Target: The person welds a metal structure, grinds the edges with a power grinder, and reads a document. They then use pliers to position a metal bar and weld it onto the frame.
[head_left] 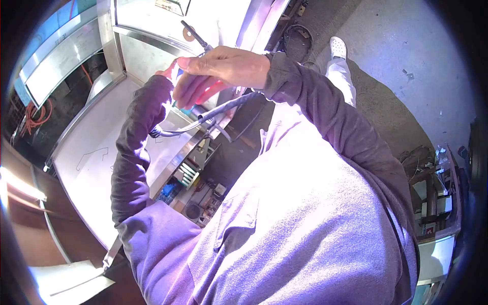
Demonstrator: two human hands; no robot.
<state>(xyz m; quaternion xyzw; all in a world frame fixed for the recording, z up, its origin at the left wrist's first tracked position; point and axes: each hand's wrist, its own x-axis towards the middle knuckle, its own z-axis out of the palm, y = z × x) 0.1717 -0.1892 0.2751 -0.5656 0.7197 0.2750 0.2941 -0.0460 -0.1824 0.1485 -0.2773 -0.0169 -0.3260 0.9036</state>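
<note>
My right hand [223, 68] is at the upper middle, its fingers curled down and pressed together, with a red glow on some of them. What they close on is hidden. My left hand [170, 70] touches or nearly touches it from the left; glare and the right hand hide its fingers. A thin dark rod [194, 33] points up and left just above the hands. Below them, a dark hose [226, 108] curves from the left sleeve towards the right. A teal and dark cylindrical part [194, 111] shows under the right fingers.
A pale panel with drawn lines [96, 168] lies at the left, beside a metal frame [122, 48]. Orange cable [36, 119] hangs at the far left. Small items sit on a lower shelf [198, 201]. A white clog [337, 48] stands on the floor, and a cluttered rack [437, 203] is at the right.
</note>
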